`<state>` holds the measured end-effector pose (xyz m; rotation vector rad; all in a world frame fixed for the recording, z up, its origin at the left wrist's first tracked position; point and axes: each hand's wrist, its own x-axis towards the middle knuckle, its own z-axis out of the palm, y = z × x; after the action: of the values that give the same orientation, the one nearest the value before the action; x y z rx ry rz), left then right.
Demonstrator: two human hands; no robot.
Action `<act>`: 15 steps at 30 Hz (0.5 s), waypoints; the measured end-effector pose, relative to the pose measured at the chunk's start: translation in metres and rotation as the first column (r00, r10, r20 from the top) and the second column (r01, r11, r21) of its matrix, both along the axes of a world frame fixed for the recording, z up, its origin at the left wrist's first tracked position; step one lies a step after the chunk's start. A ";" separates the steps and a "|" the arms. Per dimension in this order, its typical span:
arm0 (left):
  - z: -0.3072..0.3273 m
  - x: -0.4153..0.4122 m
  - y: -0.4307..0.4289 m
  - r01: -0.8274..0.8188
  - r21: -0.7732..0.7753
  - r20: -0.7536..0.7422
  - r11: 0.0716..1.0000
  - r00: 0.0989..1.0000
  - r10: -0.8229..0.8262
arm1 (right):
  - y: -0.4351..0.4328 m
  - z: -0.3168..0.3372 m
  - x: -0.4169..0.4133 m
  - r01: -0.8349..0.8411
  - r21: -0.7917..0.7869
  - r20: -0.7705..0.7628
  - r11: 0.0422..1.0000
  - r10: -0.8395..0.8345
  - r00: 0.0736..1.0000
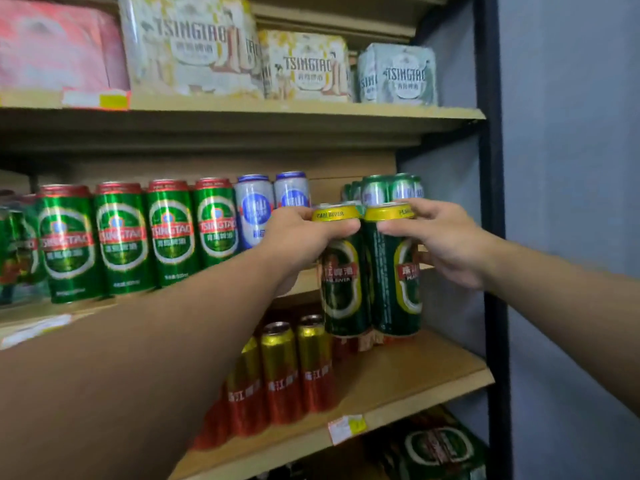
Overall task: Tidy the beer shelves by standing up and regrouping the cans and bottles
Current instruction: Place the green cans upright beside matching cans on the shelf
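Hands each grip upright Pearl River can [341, 282], long axis vertical.

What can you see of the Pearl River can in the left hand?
The left Pearl River can is a tall dark green metal can with a yellow top band reading PEARL RIVER and a yellow-ringed oval label. It is upright, held in the air near its top by the left hand, against the right hand's matching can, before the shelves.

grey wall [571, 133] right of shelving | black upright post [493, 202] | yellow price tag [347, 428] on shelf edge
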<state>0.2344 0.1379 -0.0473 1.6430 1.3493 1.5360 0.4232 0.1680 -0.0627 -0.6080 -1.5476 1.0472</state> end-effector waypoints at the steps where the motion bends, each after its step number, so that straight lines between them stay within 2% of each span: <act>1: 0.009 0.003 0.009 -0.009 0.001 -0.012 1.000 1.000 0.009 | 0.007 0.008 0.003 0.001 0.016 0.012 1.000 -0.001 1.000; 8: 0.065 0.021 0.060 -0.136 0.044 -0.049 0.990 0.989 0.139 | 0.067 0.060 0.010 0.016 0.061 0.017 0.998 -0.017 1.000; 15: 0.083 0.034 0.101 -0.365 0.026 -0.069 0.931 0.928 0.366 | 0.127 0.082 0.007 -0.032 0.027 0.041 0.999 0.031 0.999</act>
<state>0.2686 0.2393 0.0356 1.5277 1.7673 1.7039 0.4299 0.2946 0.0192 -0.5909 -1.6086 1.0409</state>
